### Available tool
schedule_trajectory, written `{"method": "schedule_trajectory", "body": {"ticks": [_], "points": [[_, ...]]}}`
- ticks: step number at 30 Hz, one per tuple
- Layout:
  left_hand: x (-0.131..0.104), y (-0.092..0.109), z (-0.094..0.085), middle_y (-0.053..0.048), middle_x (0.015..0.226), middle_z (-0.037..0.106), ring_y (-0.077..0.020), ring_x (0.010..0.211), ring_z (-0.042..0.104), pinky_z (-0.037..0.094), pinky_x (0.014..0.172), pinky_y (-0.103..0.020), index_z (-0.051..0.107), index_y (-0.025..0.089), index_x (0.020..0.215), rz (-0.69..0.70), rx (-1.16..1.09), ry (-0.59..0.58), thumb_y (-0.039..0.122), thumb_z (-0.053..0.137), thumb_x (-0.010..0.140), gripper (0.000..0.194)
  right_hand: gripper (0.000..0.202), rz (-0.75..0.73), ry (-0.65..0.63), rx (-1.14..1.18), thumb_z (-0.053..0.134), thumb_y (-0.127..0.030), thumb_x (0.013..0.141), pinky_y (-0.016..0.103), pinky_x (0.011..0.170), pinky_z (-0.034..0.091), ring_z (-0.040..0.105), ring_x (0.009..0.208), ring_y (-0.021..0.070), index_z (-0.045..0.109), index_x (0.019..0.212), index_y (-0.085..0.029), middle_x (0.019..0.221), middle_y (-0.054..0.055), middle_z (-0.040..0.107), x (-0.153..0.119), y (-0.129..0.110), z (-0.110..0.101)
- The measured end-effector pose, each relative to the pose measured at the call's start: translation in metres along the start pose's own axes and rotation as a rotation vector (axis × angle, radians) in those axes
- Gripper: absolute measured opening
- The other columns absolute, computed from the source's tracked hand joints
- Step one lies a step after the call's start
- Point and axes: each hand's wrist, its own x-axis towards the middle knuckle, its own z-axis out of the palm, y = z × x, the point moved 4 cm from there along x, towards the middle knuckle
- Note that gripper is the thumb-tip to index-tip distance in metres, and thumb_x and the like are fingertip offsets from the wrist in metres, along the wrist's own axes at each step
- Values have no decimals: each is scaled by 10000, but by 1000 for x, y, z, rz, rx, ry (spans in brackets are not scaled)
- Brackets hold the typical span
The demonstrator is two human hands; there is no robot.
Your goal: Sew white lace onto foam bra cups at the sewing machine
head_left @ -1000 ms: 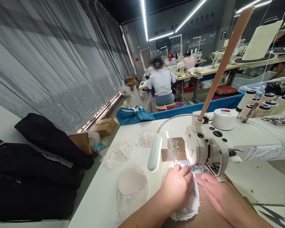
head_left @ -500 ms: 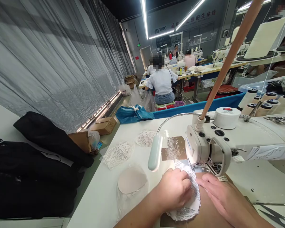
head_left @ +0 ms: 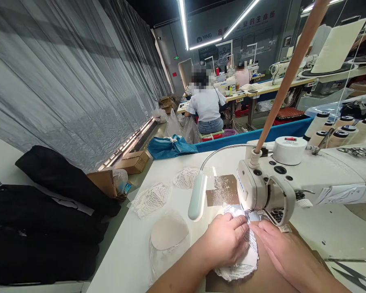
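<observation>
A white lace cup piece point(head_left: 250, 260) lies at the needle area of the white sewing machine point(head_left: 253, 183). My left hand point(head_left: 227, 238) rests on top of it, fingers bent and pressed together on the fabric near the needle. At the piece's right edge is my right hand point(head_left: 276, 242), its fingers close together with the tips against the fabric. The needle tip is partly hidden by the machine head and my fingers. Two lace pieces point(head_left: 151, 199) point(head_left: 186, 178) and a beige cup with sheer fabric point(head_left: 170, 232) lie to the left.
A lamp point(head_left: 197, 197) on a bent metal neck hangs left of the machine head. Scissors point(head_left: 355, 278) lie at the lower right. Thread cones point(head_left: 337, 138) stand behind the machine. Dark clothing point(head_left: 45, 228) is at the left; a seated person point(head_left: 206, 106) is ahead.
My left hand's fingers have moved forward and right, nearer the needle and my right fingertips. The lace piece has shifted slightly. The camera view has moved a little.
</observation>
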Motion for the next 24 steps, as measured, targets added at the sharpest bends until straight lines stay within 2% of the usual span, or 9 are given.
{"method": "schedule_trajectory", "body": {"ticks": [5, 9, 15, 21, 24], "points": [[4, -2, -4, -124, 1249, 629, -229, 834, 564, 452, 716, -362, 574, 143, 1251, 4, 36, -4, 261, 446, 931, 364, 505, 7, 28, -41, 335, -13, 811, 278, 510, 474, 681, 613, 172, 658, 1172, -157, 897, 82, 753, -1, 1, 7], [5, -4, -4, -123, 1293, 610, -240, 891, 553, 435, 716, -364, 551, 146, 1279, 8, 30, -43, 238, 501, 890, 402, 503, -15, 40, -51, 326, -15, 826, 294, 467, 470, 669, 569, 176, 663, 1179, -138, 913, 93, 756, -3, 1, 10], [6, -7, -6, -88, 1291, 623, -231, 1010, 556, 430, 799, -366, 575, 160, 1239, 10, 17, -27, 222, 476, 945, 315, 515, -38, 33, -2, 374, -19, 795, 273, 539, 514, 693, 662, 171, 652, 1199, -175, 997, 95, 752, -4, 2, 9], [8, -12, -1, -77, 1259, 642, -216, 1057, 555, 440, 873, -361, 587, 172, 1224, 6, -30, 1, 225, 463, 963, 294, 496, -52, 2, 0, 344, -55, 832, 266, 457, 530, 715, 614, 170, 667, 1201, -130, 1001, 102, 763, -6, 5, 12], [9, -14, -3, -85, 1220, 658, -227, 1042, 554, 441, 885, -363, 589, 157, 1219, 5, -46, 28, 227, 473, 948, 303, 516, -33, -29, -14, 341, -66, 836, 260, 509, 569, 730, 651, 170, 660, 1233, -151, 1087, 106, 748, -7, 8, 15]]}}
